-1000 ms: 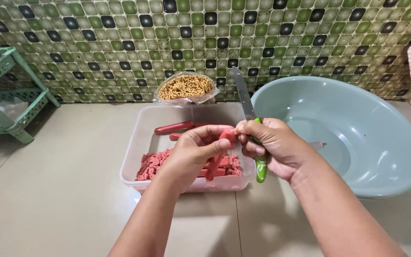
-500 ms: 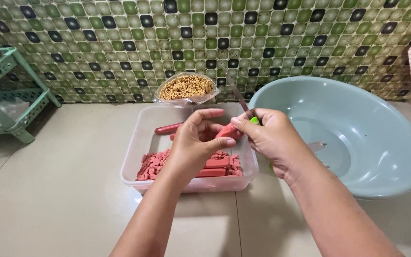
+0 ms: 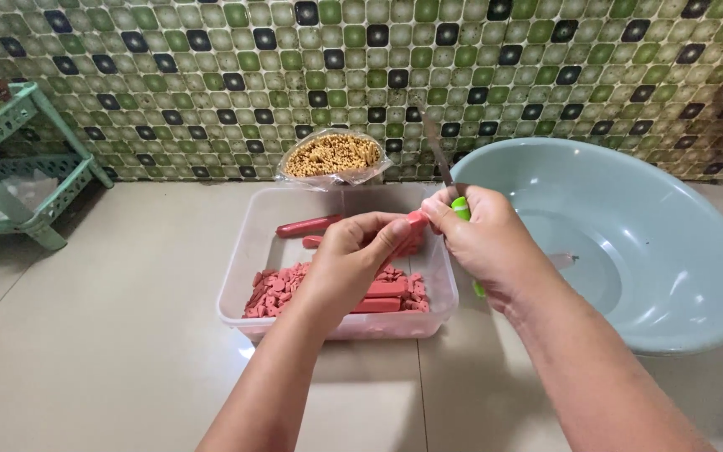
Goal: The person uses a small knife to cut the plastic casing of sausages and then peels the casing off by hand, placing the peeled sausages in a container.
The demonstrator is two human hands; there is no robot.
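- Here, both hands meet above the clear rectangular plastic tub [image 3: 240, 276], so anything cut should drop straight into it.
- Left hand [image 3: 353, 255]: grip closed on a pink-red sausage stick [image 3: 417, 219], thumb and fingertips pinching it near the end, which pokes out toward the other hand.
- Right hand [image 3: 483, 243]: grip wrapped tight round a green-handled kitchen knife [image 3: 460, 207], thin blade pointing up and away toward the wall; thumb pressed at the sausage tip, seemingly to steady the cut.
- In the tub: a heap of small pink sausage bits [image 3: 274, 293] at the near-left, a few longer pieces [image 3: 382, 297] beside it, one whole sausage [image 3: 307, 225] at the far side.
- Behind the tub, against the green mosaic tile wall [image 3: 211, 75], an open clear bag of yellowish grains [image 3: 332, 156].
- Right of the tub, a big pale blue-green plastic basin [image 3: 671, 251], tilted on the beige tiled floor [image 3: 110, 335].
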